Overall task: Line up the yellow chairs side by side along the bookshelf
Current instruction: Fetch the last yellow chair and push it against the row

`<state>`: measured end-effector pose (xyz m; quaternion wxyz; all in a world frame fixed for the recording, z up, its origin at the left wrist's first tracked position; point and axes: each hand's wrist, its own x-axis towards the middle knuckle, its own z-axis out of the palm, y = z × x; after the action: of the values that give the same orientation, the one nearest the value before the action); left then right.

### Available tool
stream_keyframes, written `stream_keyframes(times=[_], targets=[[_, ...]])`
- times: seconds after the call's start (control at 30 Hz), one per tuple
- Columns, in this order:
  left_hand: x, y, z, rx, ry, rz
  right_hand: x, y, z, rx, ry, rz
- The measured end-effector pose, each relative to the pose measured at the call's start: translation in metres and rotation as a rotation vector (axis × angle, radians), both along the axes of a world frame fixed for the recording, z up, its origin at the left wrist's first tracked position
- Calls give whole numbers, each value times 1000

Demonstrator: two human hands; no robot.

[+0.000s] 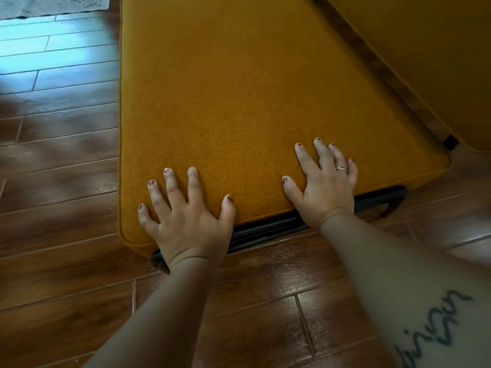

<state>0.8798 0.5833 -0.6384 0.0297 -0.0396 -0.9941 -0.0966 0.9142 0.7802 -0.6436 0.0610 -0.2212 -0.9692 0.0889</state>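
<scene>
A yellow chair (239,96) with a mustard fabric seat cushion fills the middle of the head view, its dark metal frame showing under the near edge. My left hand (186,219) lies flat on the cushion's near left part with fingers spread. My right hand (324,181), wearing a ring, presses flat on the near right part. A second yellow chair (430,57) stands at the upper right, separated from the first by a narrow gap. No bookshelf is in sight.
Glossy brown wooden floor (58,181) surrounds the chairs on the left and near side. A pale rug edge (53,4) lies at the top left corner.
</scene>
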Motion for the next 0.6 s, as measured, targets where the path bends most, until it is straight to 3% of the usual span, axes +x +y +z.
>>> stream_keyframes(times=[0.23,0.6], targets=[[-4,0,13,-37,-167,-27,1,-1,0,1,-6,7],[-34,-3,41,-87,-741,-120,-4,0,8,-45,-201,9]])
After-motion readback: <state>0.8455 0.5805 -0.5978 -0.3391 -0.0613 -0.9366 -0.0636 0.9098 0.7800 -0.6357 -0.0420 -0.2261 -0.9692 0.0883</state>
